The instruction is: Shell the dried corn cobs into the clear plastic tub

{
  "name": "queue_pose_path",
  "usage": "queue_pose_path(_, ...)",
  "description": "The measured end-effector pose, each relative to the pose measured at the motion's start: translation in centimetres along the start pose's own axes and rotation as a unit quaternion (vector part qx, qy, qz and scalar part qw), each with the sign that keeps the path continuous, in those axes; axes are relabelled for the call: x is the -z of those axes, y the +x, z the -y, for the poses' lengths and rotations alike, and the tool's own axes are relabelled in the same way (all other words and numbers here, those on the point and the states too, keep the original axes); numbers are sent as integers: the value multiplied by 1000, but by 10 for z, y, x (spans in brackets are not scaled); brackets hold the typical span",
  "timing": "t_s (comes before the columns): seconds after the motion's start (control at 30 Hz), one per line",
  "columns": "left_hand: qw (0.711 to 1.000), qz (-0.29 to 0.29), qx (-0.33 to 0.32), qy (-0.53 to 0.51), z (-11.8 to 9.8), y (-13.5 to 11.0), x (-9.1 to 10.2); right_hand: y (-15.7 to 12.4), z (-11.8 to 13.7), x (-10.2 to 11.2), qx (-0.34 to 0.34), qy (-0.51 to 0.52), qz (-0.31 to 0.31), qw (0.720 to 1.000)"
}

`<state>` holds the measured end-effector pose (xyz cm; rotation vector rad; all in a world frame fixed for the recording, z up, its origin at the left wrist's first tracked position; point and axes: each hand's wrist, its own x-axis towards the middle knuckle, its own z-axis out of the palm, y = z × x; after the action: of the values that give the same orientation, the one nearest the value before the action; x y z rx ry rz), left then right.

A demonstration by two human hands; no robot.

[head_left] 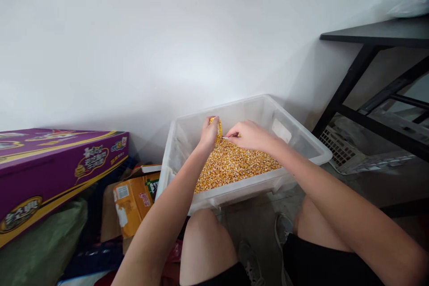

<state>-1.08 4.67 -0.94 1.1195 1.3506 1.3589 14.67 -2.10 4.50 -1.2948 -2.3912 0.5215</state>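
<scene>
My left hand (209,134) is closed around a yellow corn cob (219,129), held upright over a translucent plastic bin (239,191). Just to its right, my right hand (250,135) grips a screwdriver (225,137); only its thin metal shaft shows clearly, and the handle is mostly covered by the fingers. The shaft points left and its tip meets the lower part of the cob. Beneath both hands, loose corn kernels (234,165) cover the bottom of the bin in a thick layer.
On the left, a purple carton (63,165) stands beside an orange cardboard box (134,203) and a green sack (47,246). A black-framed table (378,33) rises at the right, with a white plastic basket (338,149) under it. Behind the bin is a white wall (167,44).
</scene>
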Motion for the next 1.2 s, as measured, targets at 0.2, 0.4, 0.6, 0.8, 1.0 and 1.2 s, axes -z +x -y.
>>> queue_pose_path(0.2,998,29,32,-56,-6,-4,0,-2,6,-2,0,-46,-18,999)
queue_pose_path(0.4,993,50,11,-107,-12,-9,0,-5,18,-2,-12,-122,-58,991)
queue_pose_path(0.6,996,19,8,-89,-23,-13,1,-5,23,-4,-9,-134,-73,988)
queue_pose_path(0.8,993,15,33,-110,-26,-12,3,-3,15,-5,-8,-93,-65,994)
queue_pose_path(1.0,992,9,46,-117,-28,-14,2,-3,12,-7,-2,-90,-75,993)
queue_pose_path(1.2,994,3,24,-109,-28,-17,1,-6,21,-16,-23,-137,-84,987)
